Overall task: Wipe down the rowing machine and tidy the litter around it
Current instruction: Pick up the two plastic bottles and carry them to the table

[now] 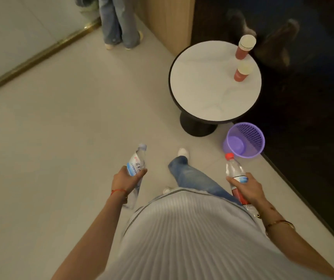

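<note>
My left hand (127, 179) grips a clear water bottle (137, 161) with a blue and white label, its cap pointing away from me. My right hand (246, 188) holds a clear bottle with a red cap (233, 168) and a red label, its neck pointing toward a purple mesh waste basket (251, 142). The basket stands on the floor just ahead of that bottle, beside the dark wall. It looks empty inside. The rowing machine is not in view.
A round white-topped side table (208, 87) on a black pedestal stands behind the basket, with two red paper cup stacks (244, 47) (241, 72) on its right side. Another person's legs in jeans (117, 23) stand at the far top. Pale floor (61, 138) spreads left.
</note>
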